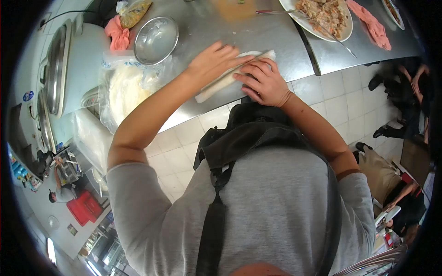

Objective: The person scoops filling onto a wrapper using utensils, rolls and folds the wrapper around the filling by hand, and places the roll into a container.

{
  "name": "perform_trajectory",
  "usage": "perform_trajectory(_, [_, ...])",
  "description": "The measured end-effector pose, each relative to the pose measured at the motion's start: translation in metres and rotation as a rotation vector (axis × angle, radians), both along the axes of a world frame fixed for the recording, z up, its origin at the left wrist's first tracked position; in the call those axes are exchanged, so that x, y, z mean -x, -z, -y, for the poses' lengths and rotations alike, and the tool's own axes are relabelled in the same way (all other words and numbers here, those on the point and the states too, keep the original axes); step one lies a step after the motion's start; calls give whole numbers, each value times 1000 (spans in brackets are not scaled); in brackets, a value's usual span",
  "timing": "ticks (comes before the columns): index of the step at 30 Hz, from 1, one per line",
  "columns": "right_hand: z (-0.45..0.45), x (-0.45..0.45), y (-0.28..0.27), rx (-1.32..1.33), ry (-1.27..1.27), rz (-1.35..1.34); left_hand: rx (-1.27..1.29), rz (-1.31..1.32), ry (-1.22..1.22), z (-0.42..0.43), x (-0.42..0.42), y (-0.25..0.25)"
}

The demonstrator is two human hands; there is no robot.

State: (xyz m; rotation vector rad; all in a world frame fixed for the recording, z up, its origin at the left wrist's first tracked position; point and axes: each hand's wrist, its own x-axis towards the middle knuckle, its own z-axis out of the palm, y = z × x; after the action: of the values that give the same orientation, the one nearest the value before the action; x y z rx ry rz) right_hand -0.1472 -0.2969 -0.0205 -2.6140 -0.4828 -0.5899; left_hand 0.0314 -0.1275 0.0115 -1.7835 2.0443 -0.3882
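Lays the left hand (213,60) over a white wrapped roll (216,86) slanting near the edge of the steel counter (207,27), with fingers outstretched; bends the right hand (266,82) over its far part, with fingers apart. Has a metal bowl (156,39) near the left hand, and an oval plate (289,6) of shredded food well beyond the right.

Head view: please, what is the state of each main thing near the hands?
Pale cylindrical roll: rolled up, touched by the right hand.
Round shiny metal bowl: upright, contents unclear.
White oval plate: heaped with mixed food.
Long pink cloth: bunched up, beside the plate.
Clear plastic bag: holding pale contents, closure unclear.
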Motion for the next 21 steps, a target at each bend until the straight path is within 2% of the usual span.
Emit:
perform_trajectory(5, [-1,1,0,-5,18,6,5,58,0,-32,-5,-7])
perform_trajectory(9, [-1,1,0,-1,11,6,13,29,-55,17,-11,-14])
perform_trajectory(11, [-1,1,1,1,12,5,81,83,-199,33,-12,-22])
perform_trajectory(12, [-1,1,1,1,12,4,82,80,-199,30,-9,-22])
perform_trajectory(14, [-2,2,2,0,13,13,87,-33,-50,14,-1,-21])
perform_trajectory(17, [0,0,3,0,20,24,48,-22,-2,-3,0,-5])
perform_trajectory(21, [-2,1,3,0,20,28,25,-7,-75,39,-15,-7])
